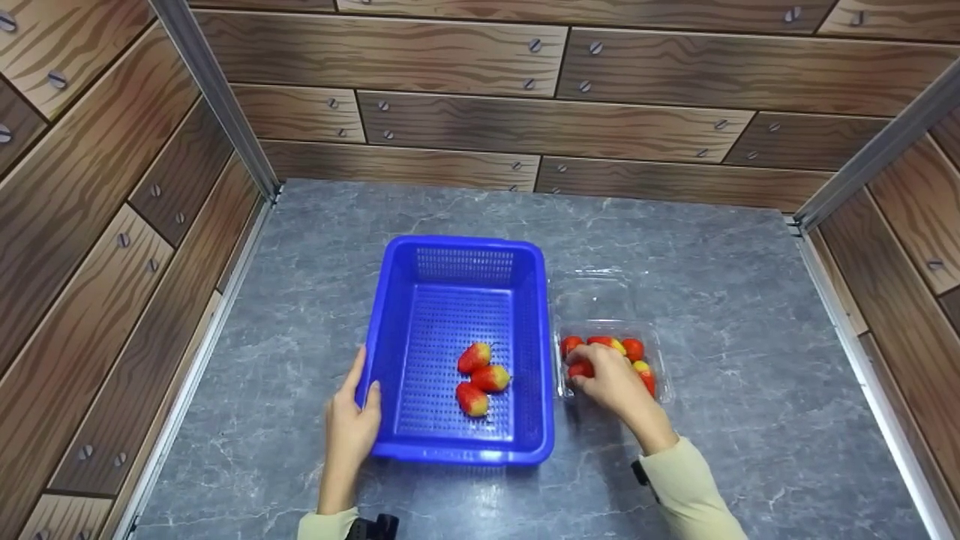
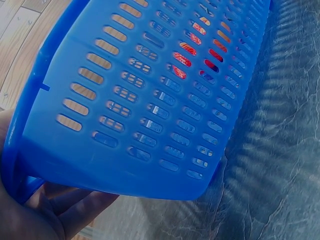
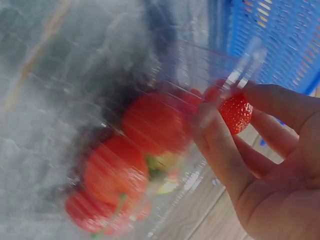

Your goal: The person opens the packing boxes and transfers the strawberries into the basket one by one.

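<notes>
A blue plastic basket (image 1: pixel 547 345) stands in the middle of the table, its long side facing my left hand (image 1: pixel 351 426). That hand grips the left rim, thumb over the top and fingers curled beneath it in the left wrist view. Three red-and-yellow strawberries (image 1: pixel 490 378) lie on the basket floor. To the right, a clear plastic box (image 1: pixel 663 367) contains several red fruits, some yellow-tipped. Reaching into the box, my right hand (image 1: pixel 616 384) pinches a red strawberry (image 3: pixel 236 115) between thumb and fingers, close to the box wall.
The box's transparent lid (image 1: pixel 596 296) is folded back behind it on the grey marbled tabletop (image 1: pixel 720 300). Wood-patterned panels (image 1: pixel 465 120) wall in the back and both sides, with metal posts (image 1: pixel 225 97) at the corners.
</notes>
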Motion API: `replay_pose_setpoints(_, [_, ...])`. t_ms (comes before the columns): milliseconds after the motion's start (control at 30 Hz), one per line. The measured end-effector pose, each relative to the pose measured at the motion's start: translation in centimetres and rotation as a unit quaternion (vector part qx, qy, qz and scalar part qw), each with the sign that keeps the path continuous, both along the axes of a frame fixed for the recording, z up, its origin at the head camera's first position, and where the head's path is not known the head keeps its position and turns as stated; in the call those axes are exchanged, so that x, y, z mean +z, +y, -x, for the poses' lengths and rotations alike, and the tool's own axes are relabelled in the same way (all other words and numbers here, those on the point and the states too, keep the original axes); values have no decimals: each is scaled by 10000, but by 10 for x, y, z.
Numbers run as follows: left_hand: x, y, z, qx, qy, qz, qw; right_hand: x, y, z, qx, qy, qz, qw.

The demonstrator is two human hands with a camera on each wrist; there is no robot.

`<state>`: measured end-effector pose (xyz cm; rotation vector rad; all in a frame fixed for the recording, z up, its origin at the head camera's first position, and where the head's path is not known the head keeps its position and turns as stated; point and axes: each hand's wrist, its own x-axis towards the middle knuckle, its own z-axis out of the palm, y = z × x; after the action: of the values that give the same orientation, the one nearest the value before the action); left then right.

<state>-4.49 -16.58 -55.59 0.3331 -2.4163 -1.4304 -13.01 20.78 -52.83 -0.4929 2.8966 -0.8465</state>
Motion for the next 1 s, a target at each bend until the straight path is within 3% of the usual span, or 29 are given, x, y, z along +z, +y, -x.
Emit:
replay_pose_setpoints(433, [0, 0, 0, -34, 19, 1, 10000, 52, -12, -8, 24, 397, 114, 9991])
replay_pose_setpoints(733, [1, 0, 0, -26, -103, -31, 9999, 84, -40, -14, 363, 1046, 191, 9937])
replay_pose_setpoints(1000, [2, 0, 0, -48, -131, -102, 9999, 98, -75, -16, 599, 642, 210, 9959])
